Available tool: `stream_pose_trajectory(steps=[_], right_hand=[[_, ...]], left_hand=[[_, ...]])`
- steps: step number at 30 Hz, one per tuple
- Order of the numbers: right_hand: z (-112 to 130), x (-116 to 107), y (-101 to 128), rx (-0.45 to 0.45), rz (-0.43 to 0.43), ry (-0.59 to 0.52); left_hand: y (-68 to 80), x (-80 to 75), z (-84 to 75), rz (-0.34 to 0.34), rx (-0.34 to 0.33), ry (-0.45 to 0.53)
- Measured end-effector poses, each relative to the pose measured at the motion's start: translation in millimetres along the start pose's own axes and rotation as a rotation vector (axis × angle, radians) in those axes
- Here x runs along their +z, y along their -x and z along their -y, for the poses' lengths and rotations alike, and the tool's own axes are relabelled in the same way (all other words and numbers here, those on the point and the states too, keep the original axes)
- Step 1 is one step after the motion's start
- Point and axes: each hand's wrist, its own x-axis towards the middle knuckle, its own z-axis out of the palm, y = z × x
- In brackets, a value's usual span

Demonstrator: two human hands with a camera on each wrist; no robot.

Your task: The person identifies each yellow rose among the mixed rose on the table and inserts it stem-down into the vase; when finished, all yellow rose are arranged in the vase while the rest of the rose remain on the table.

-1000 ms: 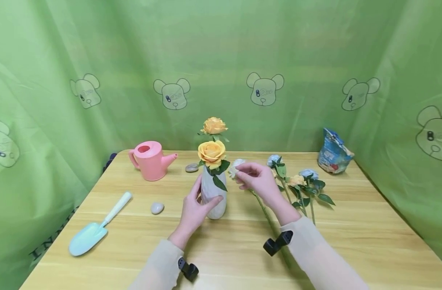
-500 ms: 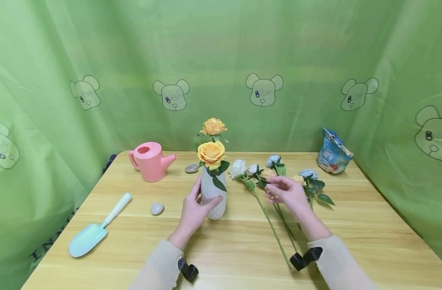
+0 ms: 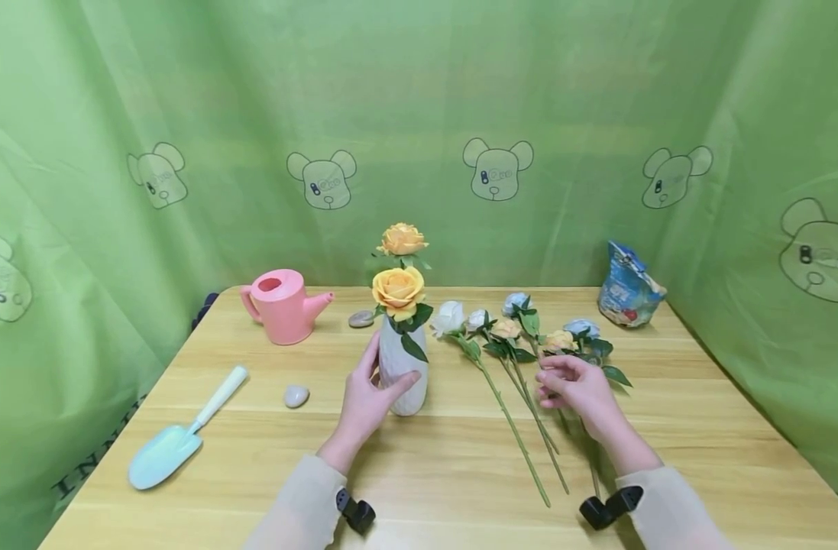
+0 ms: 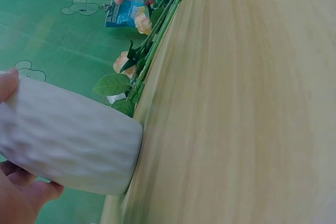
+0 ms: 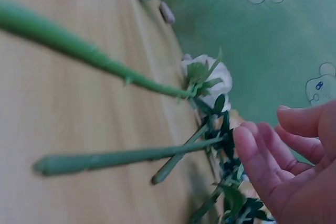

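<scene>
White vase (image 3: pixel 402 372) in left hand (image 3: pixel 365 403); bag (image 3: pixel 627 286) print unreadable.

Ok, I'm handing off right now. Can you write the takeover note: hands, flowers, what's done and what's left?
Left hand grips the white vase, which stands upright on the table.
Right hand is open, holding nothing, over the loose flowers' stems, right of the vase.
Done: two orange roses stand in the vase.
Left: several loose flowers, white, blue and orange, lie on the table.
</scene>
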Motion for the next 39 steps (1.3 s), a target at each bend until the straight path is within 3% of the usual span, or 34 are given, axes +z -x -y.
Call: stream_pose_trajectory(steps=[5,22,32,36,39], right_hand=[[-10.3,-7.5,-0.7,0.049,0.044,0.027],[-12.0,-39.9,12.2,0.100,-0.084,0.199],[-18.3,-43.5,9.4,0.151,-0.066,0.234],[-21.4,-44.2,7.4,0.160,-0.042,0.270],[-22.9,-44.5,5.8,0.163,-0.031,0.295]], left_hand=[[0.1,-0.2,1.6,-0.002,0.016,-0.003],[-0.4,-0.7,-0.3,0.009,-0.006,0.007],[7.3,-4.3,-34.2,0.027,-0.026,0.010],[7.2,-3.9,-32.6,0.022,-0.017,0.017],[4.5,-3.0,-20.0,0.017,-0.017,0.020]])
